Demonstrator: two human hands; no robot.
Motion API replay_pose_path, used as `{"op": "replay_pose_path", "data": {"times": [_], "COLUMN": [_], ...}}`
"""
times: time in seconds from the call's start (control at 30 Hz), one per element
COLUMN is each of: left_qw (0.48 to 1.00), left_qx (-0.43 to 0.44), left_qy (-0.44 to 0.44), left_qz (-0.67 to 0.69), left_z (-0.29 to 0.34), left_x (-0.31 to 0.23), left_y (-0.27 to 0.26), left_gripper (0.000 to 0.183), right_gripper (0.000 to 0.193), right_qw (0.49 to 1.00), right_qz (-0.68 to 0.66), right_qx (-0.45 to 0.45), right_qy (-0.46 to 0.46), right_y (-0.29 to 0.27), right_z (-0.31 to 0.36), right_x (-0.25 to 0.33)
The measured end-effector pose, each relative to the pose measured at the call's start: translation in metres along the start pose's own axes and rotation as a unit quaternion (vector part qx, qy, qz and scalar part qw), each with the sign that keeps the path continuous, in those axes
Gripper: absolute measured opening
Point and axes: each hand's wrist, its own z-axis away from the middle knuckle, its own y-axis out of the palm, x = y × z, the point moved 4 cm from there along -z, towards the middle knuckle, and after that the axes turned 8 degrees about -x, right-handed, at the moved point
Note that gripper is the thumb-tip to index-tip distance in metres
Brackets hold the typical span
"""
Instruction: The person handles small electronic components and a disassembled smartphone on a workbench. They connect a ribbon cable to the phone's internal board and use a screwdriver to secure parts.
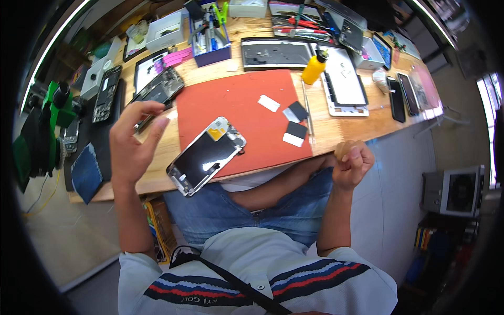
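Observation:
A phone screen assembly (207,155) with a dark panel, white edges and a yellow patch lies tilted on the red mat (231,100), overhanging its near left corner. My left hand (135,139) hovers left of it, thumb and index finger apart, nothing between them. Just beyond those fingers rests an opened phone body (163,86) with its inner parts bare. My right hand (354,163) is off the table's front edge at the right, its fingers curled together; whatever they hold, if anything, is hidden. Two black-and-white pieces (295,134) and a white strip (269,103) lie on the mat.
A yellow bottle (315,67) stands at the mat's far right corner, near a thin metal tool (307,113). A tablet frame (344,79) and phones (397,100) lie rightward. At left are another opened phone (107,94), a blue cloth (86,173) and a green device (58,102).

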Motion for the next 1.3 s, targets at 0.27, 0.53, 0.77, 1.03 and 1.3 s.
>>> {"op": "replay_pose_path", "data": {"times": [0.27, 0.53, 0.77, 1.03, 1.3], "left_qw": [0.997, 0.989, 0.977, 0.975, 0.979], "left_qx": [-0.009, 0.129, 0.181, 0.198, 0.192], "left_qy": [-0.027, 0.021, 0.015, 0.0, 0.04], "left_qz": [-0.07, -0.073, -0.111, -0.105, -0.061], "left_z": [-0.008, 0.022, 0.044, 0.049, 0.044], "left_x": [0.023, -0.032, -0.036, -0.038, -0.038], "left_y": [-0.002, 0.019, 0.03, 0.04, 0.045], "left_gripper": [0.026, 0.057, 0.087, 0.09, 0.094], "right_gripper": [0.029, 0.016, 0.019, 0.021, 0.017], "right_qw": [0.926, 0.876, 0.824, 0.831, 0.822], "right_qz": [0.169, 0.12, 0.15, 0.15, 0.143], "right_qx": [0.025, 0.104, 0.22, 0.174, 0.339], "right_qy": [0.338, 0.456, 0.5, 0.507, 0.436], "right_y": [-0.048, -0.037, -0.026, -0.02, -0.013], "right_z": [0.048, 0.063, 0.077, 0.089, 0.037], "right_x": [-0.023, -0.089, -0.087, -0.08, -0.004]}}
